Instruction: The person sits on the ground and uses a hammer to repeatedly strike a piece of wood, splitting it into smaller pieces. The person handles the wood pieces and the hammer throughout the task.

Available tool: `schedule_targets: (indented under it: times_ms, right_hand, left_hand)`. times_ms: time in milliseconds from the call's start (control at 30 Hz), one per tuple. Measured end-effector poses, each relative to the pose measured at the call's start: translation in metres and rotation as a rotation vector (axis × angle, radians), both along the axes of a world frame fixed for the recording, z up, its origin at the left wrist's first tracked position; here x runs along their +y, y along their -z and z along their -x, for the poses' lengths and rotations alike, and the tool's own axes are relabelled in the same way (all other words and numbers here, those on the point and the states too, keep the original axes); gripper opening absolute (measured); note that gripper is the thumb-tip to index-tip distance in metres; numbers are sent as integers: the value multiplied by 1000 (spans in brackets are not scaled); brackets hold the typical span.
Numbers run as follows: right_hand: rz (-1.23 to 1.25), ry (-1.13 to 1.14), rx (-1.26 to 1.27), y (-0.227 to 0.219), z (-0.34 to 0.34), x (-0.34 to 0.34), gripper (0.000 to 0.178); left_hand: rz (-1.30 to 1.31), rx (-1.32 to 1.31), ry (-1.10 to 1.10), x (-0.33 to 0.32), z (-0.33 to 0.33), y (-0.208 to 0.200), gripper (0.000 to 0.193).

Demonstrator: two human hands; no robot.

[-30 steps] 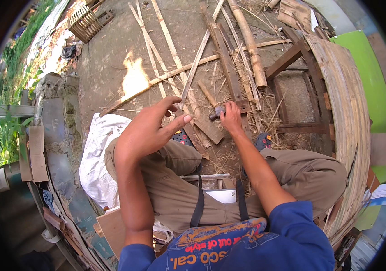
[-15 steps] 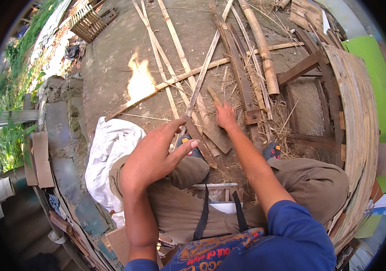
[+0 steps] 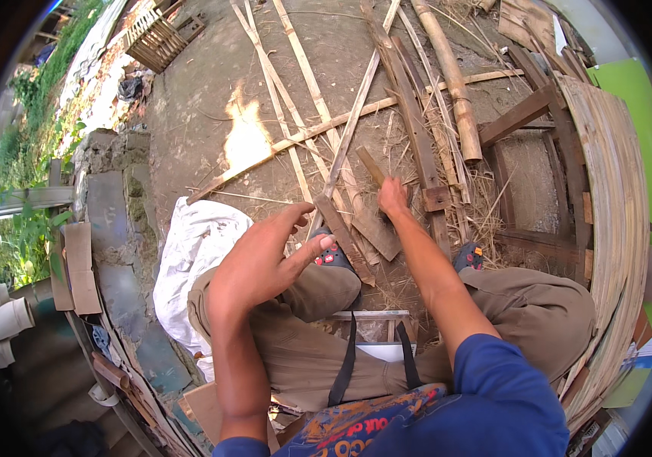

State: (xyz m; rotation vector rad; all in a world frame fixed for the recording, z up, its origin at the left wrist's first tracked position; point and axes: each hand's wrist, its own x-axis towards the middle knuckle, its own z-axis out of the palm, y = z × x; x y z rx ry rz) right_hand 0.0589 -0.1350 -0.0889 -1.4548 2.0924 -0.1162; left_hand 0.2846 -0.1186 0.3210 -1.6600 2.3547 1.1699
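Note:
My left hand (image 3: 261, 255) hovers above my left knee, thumb and fingers apart, with nothing in it. Just past its fingertips lie the near ends of bamboo strips (image 3: 352, 118) and a short dark wooden board (image 3: 345, 240). Further right, my right hand (image 3: 393, 196) is closed around a narrow, flat brownish piece (image 3: 371, 165) whose end sticks out up and to the left. Whether that is a stick or a blade I cannot tell. A wider flat board (image 3: 378, 234) lies on the ground below this hand, and a long dark beam (image 3: 419, 145) runs close to its right.
A thick bamboo pole (image 3: 451, 84) lies at the far right, beside a dark wooden frame (image 3: 562, 179) and a plywood sheet (image 3: 615, 206). White cloth (image 3: 196, 244) is by my left leg, along a low broken wall (image 3: 112, 213). A slatted crate (image 3: 156, 39) stands far left.
The whole view has shifted slightly, moving the scene a little to the right. The piece in my right hand leans somewhat differently. My left hand stays open in nearly the same place.

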Motion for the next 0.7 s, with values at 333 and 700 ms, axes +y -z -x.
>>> schedule_targets:
  times_ms: [333,700]
  right_hand:
    - [373,258,-323,-74,4,-3,45]
    - [508,459,-628,-208,107,-49,63]
  left_hand:
    - [10,87,8,5,6,9,59]
    - [8,212,4,-24,71,90,63]
